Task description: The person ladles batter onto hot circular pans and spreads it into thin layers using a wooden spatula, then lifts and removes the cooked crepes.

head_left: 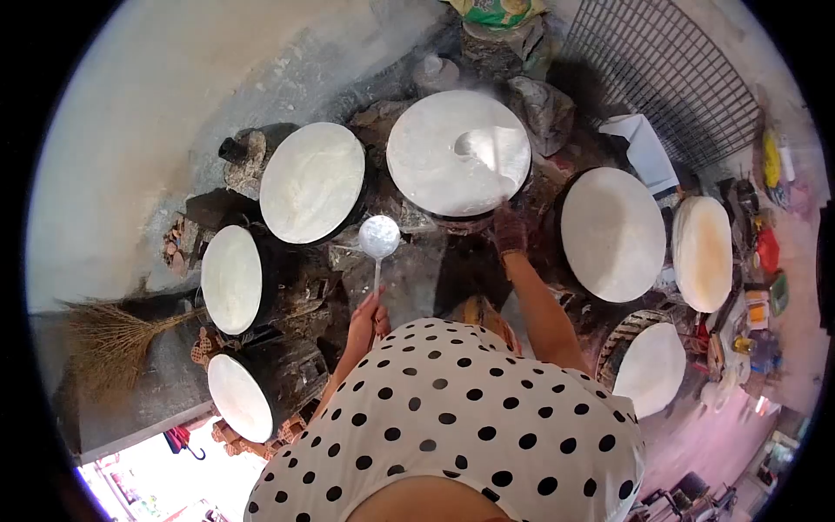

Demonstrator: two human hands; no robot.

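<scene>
Just ahead of the white shirt with black dots (452, 391), the bare left hand (369, 324) is clamped around the thin handle of a pale metal ladle with a round bowl (379, 237), fingers curled together. The bowl lies straight beyond that hand, shiny and whitish; whether liquid is in it, I cannot tell. The ladle is probably light and stiff, apt to spill if the wrist rolls, so the handle, well back from the bowl, seems the place to hold it.

Farther out to the right, the right hand, in a dark brown glove (511, 230), reaches to the near edge of a large round white-topped pan (426, 161). Pale, slender and blurred, something like a tool (498, 165) extends from its fingers across the pan; how tightly they close, I cannot tell. The white layer looks wet and soft, likely slippery and easily torn, best lifted from its rim.

Left of the left hand stands a tilted-looking round pan with a creamy white top (313, 183); right of the gloved hand, another white disc (612, 235). Beyond the gloved hand, far to the right, leans a dark wire grid (670, 74)
</scene>
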